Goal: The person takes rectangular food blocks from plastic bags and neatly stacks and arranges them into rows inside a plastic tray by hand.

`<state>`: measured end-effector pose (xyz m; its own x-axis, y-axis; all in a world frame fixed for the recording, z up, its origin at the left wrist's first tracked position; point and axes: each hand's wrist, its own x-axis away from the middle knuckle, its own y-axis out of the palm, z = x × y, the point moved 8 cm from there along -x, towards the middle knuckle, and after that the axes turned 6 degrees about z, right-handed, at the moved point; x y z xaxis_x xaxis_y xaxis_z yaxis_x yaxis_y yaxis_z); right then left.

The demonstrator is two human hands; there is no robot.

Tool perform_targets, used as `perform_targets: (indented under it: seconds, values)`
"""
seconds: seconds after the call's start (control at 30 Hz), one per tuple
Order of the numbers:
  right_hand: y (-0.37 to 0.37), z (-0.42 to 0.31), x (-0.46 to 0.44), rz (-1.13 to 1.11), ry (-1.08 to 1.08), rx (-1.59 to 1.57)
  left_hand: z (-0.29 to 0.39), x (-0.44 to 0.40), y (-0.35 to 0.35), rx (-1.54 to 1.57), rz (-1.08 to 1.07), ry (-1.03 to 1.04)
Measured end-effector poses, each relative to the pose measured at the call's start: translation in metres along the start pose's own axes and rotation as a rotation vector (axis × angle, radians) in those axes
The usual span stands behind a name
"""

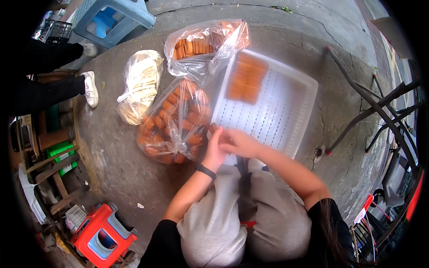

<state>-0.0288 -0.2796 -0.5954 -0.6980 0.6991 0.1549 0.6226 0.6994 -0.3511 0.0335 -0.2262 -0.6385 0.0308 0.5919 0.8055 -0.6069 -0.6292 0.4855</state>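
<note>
My left hand (215, 151), with a dark band on its wrist, is closed on a small brown slab (213, 128) that looks like dried tofu. My right hand (242, 143) meets it, its fingers curled in against the left; what they hold, if anything, is hidden. Both hands are over the near left corner of a white slotted crate (286, 111). Rows of orange-brown slabs (246, 78) lie in the crate's far left corner. Left of my hands sits a knotted clear bag (174, 123) of brown chunks. Beyond it, an open clear bag (205, 42) holds stacked brown slabs.
A clear bag of pale, flat pieces (142, 85) lies farther left. Another person's white shoe (90, 89) stands beside it. A blue stool (114, 20) is at the back left, a red stool (103, 236) at the near left. Metal legs (357, 94) rise on the right.
</note>
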Motion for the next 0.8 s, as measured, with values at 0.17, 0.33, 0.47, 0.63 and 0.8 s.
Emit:
perform_targets:
  seconds: [0.17,0.33,0.47,0.63,0.8]
  values:
    - [-0.006,0.017,0.002,-0.039,0.272,-0.363,0.003,0.003,0.009,0.048,-0.018,0.060]
    - [-0.015,0.017,0.000,-0.026,0.289,-0.434,0.018,0.002,0.018,-0.059,-0.102,0.193]
    - [-0.013,0.020,0.002,-0.007,0.292,-0.457,0.015,-0.002,0.012,-0.071,-0.084,0.208]
    - [-0.008,0.030,0.003,0.000,0.299,-0.519,0.016,0.003,0.014,-0.075,-0.054,0.193]
    - [-0.012,0.032,0.003,0.010,0.326,-0.562,0.016,0.005,0.017,-0.046,-0.073,0.161]
